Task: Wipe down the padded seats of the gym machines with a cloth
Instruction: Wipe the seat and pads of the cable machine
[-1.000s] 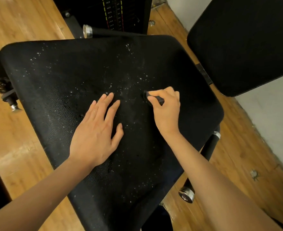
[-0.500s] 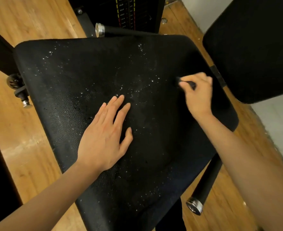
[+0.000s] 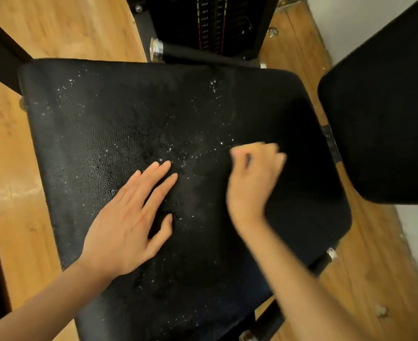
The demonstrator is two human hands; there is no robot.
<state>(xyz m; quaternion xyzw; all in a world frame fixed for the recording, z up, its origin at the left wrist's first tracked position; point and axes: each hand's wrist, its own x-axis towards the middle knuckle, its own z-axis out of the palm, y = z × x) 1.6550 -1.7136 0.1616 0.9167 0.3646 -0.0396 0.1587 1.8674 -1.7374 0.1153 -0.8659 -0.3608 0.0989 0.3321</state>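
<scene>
A black padded seat (image 3: 99, 124) fills the middle of the view, speckled with white flecks and droplets. My left hand (image 3: 126, 222) lies flat on the seat with straight fingers, near its middle. My right hand (image 3: 254, 178) is blurred and curled over the seat just right of the left hand. A small dark cloth (image 3: 247, 160) shows between its fingers and thumb; most of it is hidden in the grip.
A second black pad (image 3: 384, 114) stands at the right, close to the seat's edge. A weight stack (image 3: 210, 23) and a chrome-tipped bar (image 3: 178, 52) sit behind the seat. Another bar (image 3: 325, 259) sticks out below right. Wooden floor surrounds the machine.
My right hand swept right across the seat with the cloth, then came back left and nearer. My left hand stayed flat in place. The view shifted slightly.
</scene>
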